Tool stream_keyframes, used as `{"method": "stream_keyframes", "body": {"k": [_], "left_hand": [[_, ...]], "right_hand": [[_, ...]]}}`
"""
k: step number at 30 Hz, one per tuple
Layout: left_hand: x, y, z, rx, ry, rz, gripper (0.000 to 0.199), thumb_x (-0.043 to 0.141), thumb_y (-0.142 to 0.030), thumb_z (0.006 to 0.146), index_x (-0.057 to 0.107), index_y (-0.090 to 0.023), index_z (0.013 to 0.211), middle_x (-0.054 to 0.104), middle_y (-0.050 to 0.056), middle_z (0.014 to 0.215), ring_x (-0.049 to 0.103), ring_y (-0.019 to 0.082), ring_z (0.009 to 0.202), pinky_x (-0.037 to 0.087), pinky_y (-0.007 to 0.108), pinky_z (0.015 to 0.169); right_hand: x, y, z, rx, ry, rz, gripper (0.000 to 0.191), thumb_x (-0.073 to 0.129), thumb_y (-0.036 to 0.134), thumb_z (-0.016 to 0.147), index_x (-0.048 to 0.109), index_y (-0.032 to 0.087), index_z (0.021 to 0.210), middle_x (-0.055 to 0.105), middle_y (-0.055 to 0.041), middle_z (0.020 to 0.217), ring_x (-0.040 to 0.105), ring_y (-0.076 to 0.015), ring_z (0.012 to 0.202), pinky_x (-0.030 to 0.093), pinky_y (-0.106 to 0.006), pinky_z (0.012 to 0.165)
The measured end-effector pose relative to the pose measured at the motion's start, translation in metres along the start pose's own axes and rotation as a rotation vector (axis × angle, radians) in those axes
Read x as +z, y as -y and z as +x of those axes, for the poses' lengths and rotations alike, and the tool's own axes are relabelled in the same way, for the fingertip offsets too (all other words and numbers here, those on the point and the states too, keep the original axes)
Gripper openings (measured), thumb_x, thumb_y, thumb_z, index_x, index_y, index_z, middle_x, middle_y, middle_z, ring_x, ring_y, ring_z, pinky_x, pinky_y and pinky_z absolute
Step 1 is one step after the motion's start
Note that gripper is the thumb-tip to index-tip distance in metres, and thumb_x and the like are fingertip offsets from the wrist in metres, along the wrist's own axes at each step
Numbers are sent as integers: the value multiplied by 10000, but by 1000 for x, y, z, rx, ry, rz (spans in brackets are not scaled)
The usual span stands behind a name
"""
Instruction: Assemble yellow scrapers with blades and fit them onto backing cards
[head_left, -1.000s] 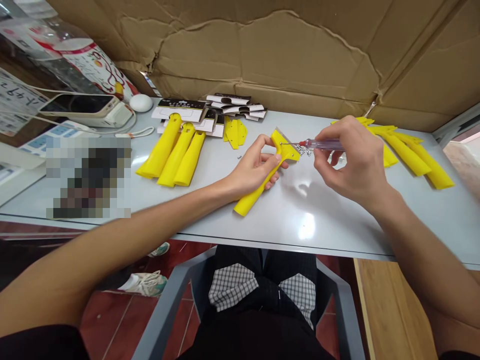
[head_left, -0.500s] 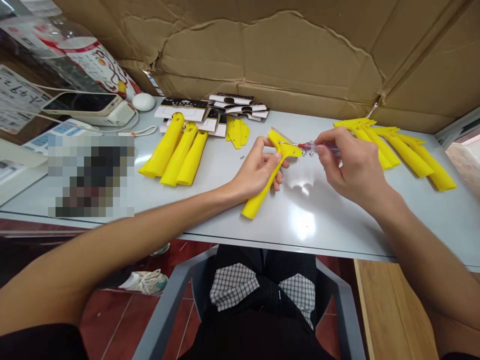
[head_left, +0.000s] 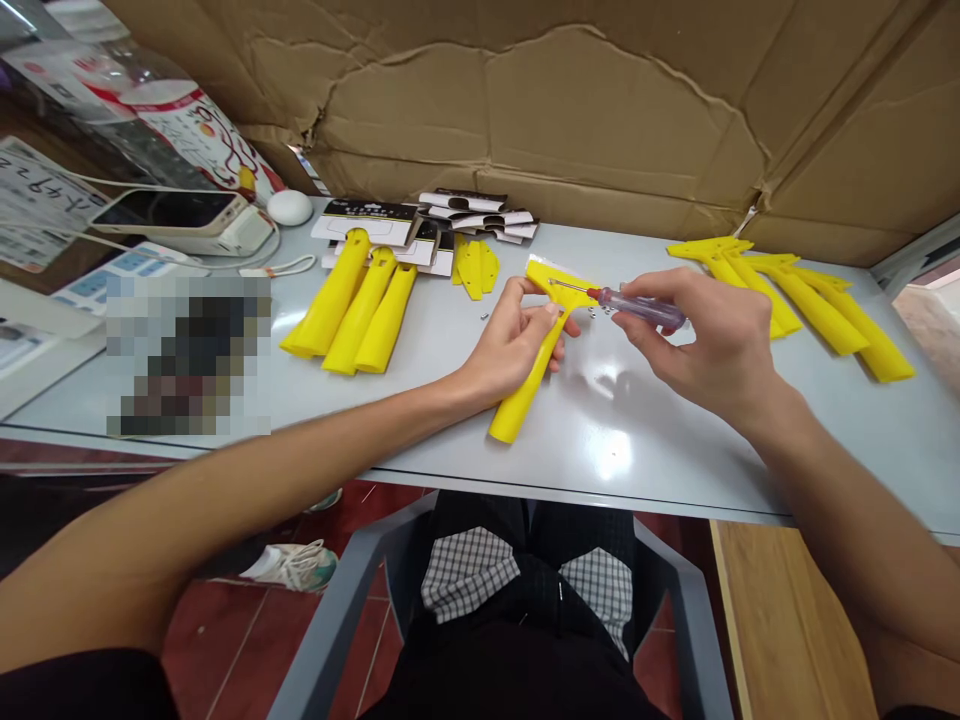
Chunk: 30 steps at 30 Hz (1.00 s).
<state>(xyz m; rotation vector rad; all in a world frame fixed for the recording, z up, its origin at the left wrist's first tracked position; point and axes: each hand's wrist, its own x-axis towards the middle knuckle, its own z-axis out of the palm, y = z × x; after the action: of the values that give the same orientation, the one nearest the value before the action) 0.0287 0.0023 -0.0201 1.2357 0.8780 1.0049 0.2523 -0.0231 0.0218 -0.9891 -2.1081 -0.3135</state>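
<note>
My left hand (head_left: 517, 335) is closed round the neck of a yellow scraper (head_left: 525, 395), whose wide head points away from me and whose handle slants down toward the table edge. A thin metal blade shows along the head's far edge. Between the fingers of my right hand (head_left: 701, 330) is a screwdriver (head_left: 641, 308) with a clear purplish handle. Its tip meets the scraper head near the left screw spot. Small screws (head_left: 592, 313) lie on the table just beyond the scraper, partly hidden, and another small screw (head_left: 484, 317) lies left of it.
Yellow handles (head_left: 341, 300) lie at left near printed cards (head_left: 364, 222) and yellow plates (head_left: 476, 268). Several yellow scrapers (head_left: 817, 300) lie at right. Cardboard (head_left: 540, 120) walls the back. A phone (head_left: 169, 212), cable and bottle (head_left: 202, 130) stand at far left.
The scraper has turned slightly in my left hand, its head shifting left. My right hand has opened its grip a little, so more of the screwdriver handle shows.
</note>
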Motion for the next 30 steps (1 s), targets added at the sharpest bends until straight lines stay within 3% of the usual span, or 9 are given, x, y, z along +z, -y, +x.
{"method": "stream_keyframes", "body": {"k": [4, 8, 13, 21, 30], "left_hand": [[0, 3, -1, 31, 29, 22, 171, 556, -295, 1097, 400, -257, 1156, 734, -2, 923, 629, 96, 638, 527, 246, 591], [0, 6, -1, 59, 38, 33, 177, 564, -305, 1090, 407, -257, 1157, 731, 3, 919, 628, 101, 653, 526, 252, 606], [-1, 7, 0, 45, 47, 42, 239, 609, -348, 1058, 409, -261, 1156, 725, 4, 927, 626, 113, 660, 518, 269, 603], [-1, 4, 0, 42, 34, 45, 193, 565, -312, 1070, 409, -257, 1171, 737, 12, 965, 617, 107, 647, 520, 269, 592], [-1, 6, 1, 49, 46, 46, 216, 581, -329, 1070, 398, -268, 1165, 735, 6, 961, 618, 105, 641, 513, 259, 587]], "right_hand": [[1, 1, 0, 54, 82, -17, 140, 650, 371, 1046, 752, 274, 1046, 825, -22, 901, 708, -194, 664, 542, -347, 635], [2, -1, 0, 25, 140, -7, 216, 633, 292, 1021, 748, 267, 1203, 828, -31, 997, 717, -188, 726, 522, -327, 653], [4, -3, -2, 39, 276, -6, 310, 610, 258, 980, 747, 235, 1257, 777, -40, 925, 654, -185, 681, 489, -329, 663], [-2, -3, 3, 40, 201, 43, 278, 585, 200, 930, 735, 255, 1158, 776, -24, 948, 624, -176, 654, 490, -341, 673], [-1, -5, 2, 49, 225, 32, 255, 594, 227, 925, 739, 262, 1132, 757, -22, 927, 601, -169, 655, 477, -326, 654]]}}
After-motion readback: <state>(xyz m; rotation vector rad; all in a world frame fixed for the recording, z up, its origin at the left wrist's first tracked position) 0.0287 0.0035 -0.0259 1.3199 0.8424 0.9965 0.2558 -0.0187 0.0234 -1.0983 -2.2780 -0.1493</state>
